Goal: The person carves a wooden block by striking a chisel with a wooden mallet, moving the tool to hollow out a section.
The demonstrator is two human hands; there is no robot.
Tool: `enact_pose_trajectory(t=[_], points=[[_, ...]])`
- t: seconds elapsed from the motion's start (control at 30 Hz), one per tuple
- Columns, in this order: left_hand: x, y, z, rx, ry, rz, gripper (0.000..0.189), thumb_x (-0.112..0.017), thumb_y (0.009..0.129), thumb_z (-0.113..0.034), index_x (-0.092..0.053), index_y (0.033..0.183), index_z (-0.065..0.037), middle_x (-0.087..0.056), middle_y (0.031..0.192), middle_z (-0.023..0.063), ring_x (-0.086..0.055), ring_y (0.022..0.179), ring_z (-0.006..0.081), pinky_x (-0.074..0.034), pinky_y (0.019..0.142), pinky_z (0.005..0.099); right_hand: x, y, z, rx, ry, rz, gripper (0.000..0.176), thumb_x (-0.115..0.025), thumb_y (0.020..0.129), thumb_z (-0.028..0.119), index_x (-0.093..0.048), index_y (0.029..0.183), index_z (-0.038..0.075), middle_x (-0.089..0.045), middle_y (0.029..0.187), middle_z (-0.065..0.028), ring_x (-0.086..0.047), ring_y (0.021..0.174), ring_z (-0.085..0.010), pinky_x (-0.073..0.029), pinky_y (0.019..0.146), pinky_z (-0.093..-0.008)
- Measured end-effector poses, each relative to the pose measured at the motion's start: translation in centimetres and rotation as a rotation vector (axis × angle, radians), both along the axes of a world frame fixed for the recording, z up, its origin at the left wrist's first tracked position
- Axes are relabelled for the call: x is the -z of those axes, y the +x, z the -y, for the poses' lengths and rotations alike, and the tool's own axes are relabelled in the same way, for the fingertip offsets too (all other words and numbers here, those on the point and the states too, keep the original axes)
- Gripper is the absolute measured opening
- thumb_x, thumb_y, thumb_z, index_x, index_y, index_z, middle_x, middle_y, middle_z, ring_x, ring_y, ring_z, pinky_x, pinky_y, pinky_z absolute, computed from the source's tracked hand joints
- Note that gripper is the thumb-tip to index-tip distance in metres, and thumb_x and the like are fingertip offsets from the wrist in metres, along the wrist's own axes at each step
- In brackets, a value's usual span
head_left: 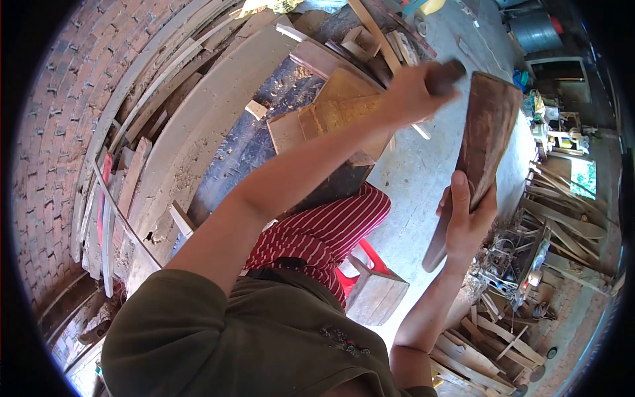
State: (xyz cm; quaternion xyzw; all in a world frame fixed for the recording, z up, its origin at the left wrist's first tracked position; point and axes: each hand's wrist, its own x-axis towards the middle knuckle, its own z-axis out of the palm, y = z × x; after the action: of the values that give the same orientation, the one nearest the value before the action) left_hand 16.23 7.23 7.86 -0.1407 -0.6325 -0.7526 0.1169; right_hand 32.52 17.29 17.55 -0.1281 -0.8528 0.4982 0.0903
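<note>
My right hand grips a long brown wooden board near its lower part, with the thumb along its face. The board is wide at the top, narrows toward the bottom and is held up at a tilt. My left hand is raised to the left of the board's upper end, apart from it. Its fingers are closed around a dark brown, rounded thing, blurred and partly hidden by the hand, so I cannot make out its kind. Below that arm lies a pale wooden block on a dark work surface.
Long curved planks lean along a brick wall at the left. Wood shavings and a small offcut lie on the work surface. A wooden box stands by a red stool. Scrap wood is piled at the lower right.
</note>
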Motion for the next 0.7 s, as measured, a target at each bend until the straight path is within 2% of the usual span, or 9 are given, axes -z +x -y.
enact_pose_trajectory(t=[0.1, 0.17, 0.3, 0.37, 0.43, 0.53, 0.63, 0.67, 0.7], points=[[-0.8, -2.6, 2.8, -0.121, -0.023, 0.11, 0.036, -0.079, 0.08, -0.033, -0.065, 0.087, -0.001, -0.067, 0.067, 0.0055, -0.063, 0.06, 0.0123, -0.05, 0.057, 0.0323, 1.1, 0.8, -0.4, -0.011, -0.078, -0.024, 0.042, -0.072, 0.09, 0.029, -0.054, 0.112, -0.001, -0.056, 0.07, -0.0018, -0.05, 0.055, -0.0075, -0.041, 0.049, -0.0234], [-0.8, -3.1, 3.9, -0.093, 0.214, 0.032, 0.035, -0.08, 0.079, -0.033, -0.066, 0.088, -0.003, -0.065, 0.068, 0.0045, -0.059, 0.059, 0.011, -0.049, 0.057, 0.0323, 1.2, 1.7, -0.3, 0.013, -0.111, -0.026, 0.041, -0.072, 0.09, 0.029, -0.054, 0.112, -0.001, -0.057, 0.07, -0.0019, -0.05, 0.054, -0.0077, -0.041, 0.048, -0.0236], [-0.3, -0.9, 4.5, -0.093, 0.069, 0.043, 0.034, -0.08, 0.079, -0.032, -0.066, 0.089, -0.003, -0.065, 0.069, 0.005, -0.059, 0.059, 0.0122, -0.048, 0.057, 0.0323, 1.5, 2.0, -0.3, 0.022, -0.126, 0.007, 0.042, -0.071, 0.091, 0.027, -0.053, 0.114, -0.002, -0.056, 0.07, -0.0022, -0.051, 0.054, -0.0082, -0.042, 0.049, -0.0237], [-0.1, 0.4, 4.1, -0.17, 0.001, 0.025, 0.035, -0.08, 0.078, -0.032, -0.066, 0.091, -0.003, -0.066, 0.07, 0.0077, -0.06, 0.06, 0.0154, -0.048, 0.058, 0.0338, 1.5, 2.0, -0.2, 0.035, -0.148, 0.021, 0.044, -0.072, 0.09, 0.027, -0.053, 0.117, -0.002, -0.056, 0.07, -0.0027, -0.051, 0.054, -0.0088, -0.042, 0.049, -0.0239], [-0.3, 1.3, 3.6, -0.172, -0.035, 0.006, 0.036, -0.08, 0.078, -0.032, -0.066, 0.092, -0.002, -0.066, 0.071, 0.0091, -0.061, 0.06, 0.0177, -0.049, 0.059, 0.0345, 0.9, 1.6, 0.0, -0.023, -0.085, -0.12, 0.029, -0.064, 0.096, 0.025, -0.054, 0.108, 0.001, -0.057, 0.064, -0.0052, -0.053, 0.051, -0.0119, -0.043, 0.046, -0.0255], [-0.8, 2.3, 2.9, -0.186, -0.024, -0.062, 0.037, -0.081, 0.077, -0.031, -0.066, 0.094, -0.002, -0.066, 0.073, 0.0127, -0.064, 0.062, 0.0239, -0.051, 0.062, 0.036, -1.2, 1.0, -0.3, -0.11, -0.026, -0.382, 0.044, -0.055, 0.098, 0.033, -0.05, 0.117, -0.007, -0.057, 0.064, -0.0093, -0.054, 0.052, -0.0148, -0.043, 0.046, -0.0278], [-0.3, 3.1, 1.9, -0.14, -0.014, -0.153, 0.036, -0.081, 0.076, -0.028, -0.066, 0.097, -0.003, -0.069, 0.078, 0.0151, -0.069, 0.069, 0.0288, -0.053, 0.066, 0.0362, -3.3, 0.4, 0.8, -0.111, 0.056, -0.441, 0.054, -0.048, 0.099, 0.039, -0.05, 0.115, -0.012, -0.056, 0.064, -0.0094, -0.053, 0.052, -0.0154, -0.042, 0.046, -0.028], [0.1, 3.3, 1.8, -0.137, -0.011, -0.156, 0.036, -0.081, 0.076, -0.028, -0.066, 0.097, -0.003, -0.069, 0.078, 0.0151, -0.069, 0.069, 0.0288, -0.053, 0.066, 0.0362, -1.8, 0.2, -0.4, -0.107, 0.052, -0.401, 0.047, -0.053, 0.098, 0.034, -0.053, 0.115, -0.01, -0.057, 0.065, -0.0073, -0.053, 0.051, -0.0137, -0.041, 0.046, -0.0268], [-0.1, 3.7, 1.9, -0.079, -0.043, -0.115, 0.035, -0.081, 0.077, -0.028, -0.066, 0.097, -0.003, -0.069, 0.079, 0.0151, -0.069, 0.07, 0.0292, -0.053, 0.066, 0.0362, -2.1, -0.7, 1.0, -0.071, 0.1, -0.184, 0.043, -0.062, 0.093, 0.03, -0.056, 0.113, -0.008, -0.058, 0.066, -0.0059, -0.052, 0.052, -0.012, -0.041, 0.048, -0.0254]])
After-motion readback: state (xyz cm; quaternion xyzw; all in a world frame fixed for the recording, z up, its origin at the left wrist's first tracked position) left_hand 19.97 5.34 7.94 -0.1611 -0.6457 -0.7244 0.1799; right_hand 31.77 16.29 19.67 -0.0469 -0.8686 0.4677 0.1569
